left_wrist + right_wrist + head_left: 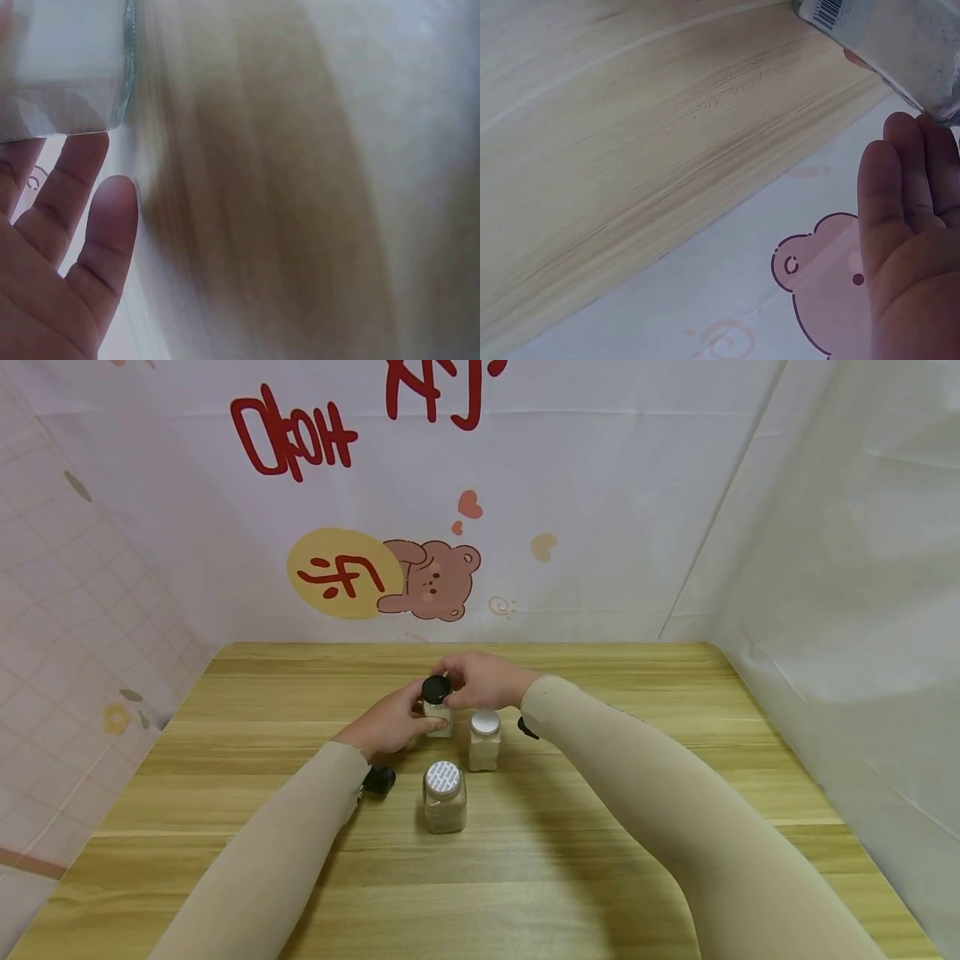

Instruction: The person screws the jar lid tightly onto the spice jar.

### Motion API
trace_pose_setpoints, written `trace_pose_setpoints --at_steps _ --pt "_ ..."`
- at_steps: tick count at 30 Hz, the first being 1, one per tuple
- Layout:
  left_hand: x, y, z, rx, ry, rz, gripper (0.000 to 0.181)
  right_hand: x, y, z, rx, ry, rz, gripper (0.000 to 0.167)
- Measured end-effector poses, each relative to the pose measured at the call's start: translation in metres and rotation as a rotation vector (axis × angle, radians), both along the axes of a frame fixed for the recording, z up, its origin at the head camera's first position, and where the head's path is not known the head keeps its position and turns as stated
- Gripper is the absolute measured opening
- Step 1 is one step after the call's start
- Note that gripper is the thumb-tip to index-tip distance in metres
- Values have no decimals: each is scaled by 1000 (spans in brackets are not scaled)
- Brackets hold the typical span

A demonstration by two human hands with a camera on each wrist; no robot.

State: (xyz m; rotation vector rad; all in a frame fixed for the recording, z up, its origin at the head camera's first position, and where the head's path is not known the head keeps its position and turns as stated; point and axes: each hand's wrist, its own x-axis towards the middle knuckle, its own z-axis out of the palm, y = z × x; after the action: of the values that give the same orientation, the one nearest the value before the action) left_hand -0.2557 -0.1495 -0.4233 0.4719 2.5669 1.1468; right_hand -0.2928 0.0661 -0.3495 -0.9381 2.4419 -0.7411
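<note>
A glass jar (438, 720) with pale contents and a black lid (437, 689) stands between my two hands. My left hand (392, 720) grips the jar's body from the left, thumb in front. From the right, my right hand (487, 682) holds the lid's edge between thumb and fingers. In the left wrist view, the jar's clear base (64, 105) shows above my fingertips. A barcode label (832, 11) on the jar appears in the right wrist view, above several of my right fingers.
A square jar (484, 747) with a plain white top stands just right of the held jar. Nearer to me is another jar (446, 806) with a printed white top. Small black objects (381, 779) show by both wrists. A printed wall sheet (600, 543) rises behind the wooden table (480, 910).
</note>
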Motion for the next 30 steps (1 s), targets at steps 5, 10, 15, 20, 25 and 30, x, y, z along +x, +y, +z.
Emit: trace_pose_setpoints --at_steps 5,10,15,20,25,30 --pt "-1 0 -1 7 -1 -2 50 0 -1 0 6 1 -20 46" --pt "-1 0 -1 2 1 -6 56 0 0 0 -5 -27 -18 58" --pt "0 1 -1 2 1 0 58 -1 0 -1 -22 -19 2 50" --pt "0 1 0 -1 -2 2 50 -2 -1 -4 -24 -3 -13 43" --pt "0 1 1 -12 -3 4 53 -4 0 -6 -19 -14 -12 59" --pt "1 1 1 -17 2 6 56 -4 0 -6 -30 -2 8 47"
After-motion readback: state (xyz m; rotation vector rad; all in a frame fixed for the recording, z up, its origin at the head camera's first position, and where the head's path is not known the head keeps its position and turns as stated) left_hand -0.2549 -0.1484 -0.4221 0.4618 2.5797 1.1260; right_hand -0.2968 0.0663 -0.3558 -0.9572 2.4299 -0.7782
